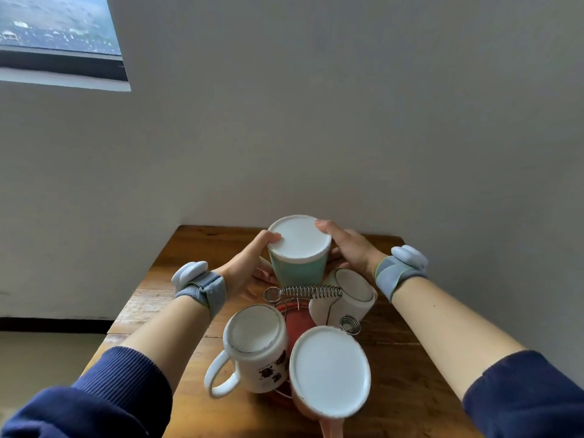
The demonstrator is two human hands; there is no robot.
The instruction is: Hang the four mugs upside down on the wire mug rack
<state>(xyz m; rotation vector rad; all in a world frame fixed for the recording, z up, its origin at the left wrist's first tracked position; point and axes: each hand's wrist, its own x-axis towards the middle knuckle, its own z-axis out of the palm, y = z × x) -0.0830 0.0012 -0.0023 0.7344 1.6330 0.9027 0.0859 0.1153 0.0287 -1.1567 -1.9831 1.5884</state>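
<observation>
Both the left hand (245, 263) and right hand (346, 245) clasp the inverted pale-green ceramic mug (298, 251) at the far side of the coiled wire mug rack (303, 292), probably steadying it onto its prong, three other upturned mugs already hanging.

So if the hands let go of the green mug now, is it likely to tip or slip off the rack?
Probably steady. The green mug is upside down, base up, roughly level, with the left hand and right hand on its sides. Its glaze looks smooth, so it may slide on the wire rack. Its peg is hidden, so seating is unconfirmed.
</observation>
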